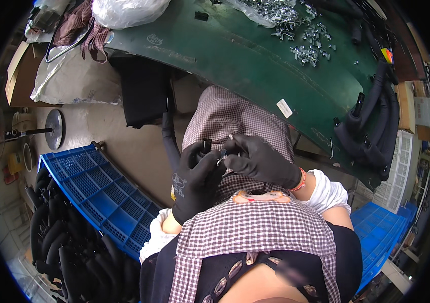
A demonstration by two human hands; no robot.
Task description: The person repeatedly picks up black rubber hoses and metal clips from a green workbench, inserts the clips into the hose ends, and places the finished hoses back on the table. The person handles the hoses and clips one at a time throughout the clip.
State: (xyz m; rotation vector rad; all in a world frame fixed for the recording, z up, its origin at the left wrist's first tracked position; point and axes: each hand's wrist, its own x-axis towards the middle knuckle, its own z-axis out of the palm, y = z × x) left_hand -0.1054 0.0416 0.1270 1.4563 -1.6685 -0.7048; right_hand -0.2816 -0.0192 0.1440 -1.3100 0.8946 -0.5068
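My left hand [195, 171], in a black glove, is closed round a black foam-covered tube [169, 135]. The tube comes out beyond the hand toward the far left, and a thin metal rod [167, 104] sticks up from its end. A black end piece [206, 144] shows between thumb and fingers. Close against it, my gloved right hand [260, 159] pinches a small shiny metal clip [222, 157] at the left fingertips. Fingers hide most of the clip and how it meets the tube. Both hands are above my lap, over a checked apron [255, 237].
Ahead is a green table [215, 48] with a pile of small metal clips [308, 43]. Bent black foam-covered tubes [371, 126] hang over its right end. At lower left, a blue crate [101, 197] stands beside many similar black tubes [73, 247]. Another blue crate [376, 232] is at right.
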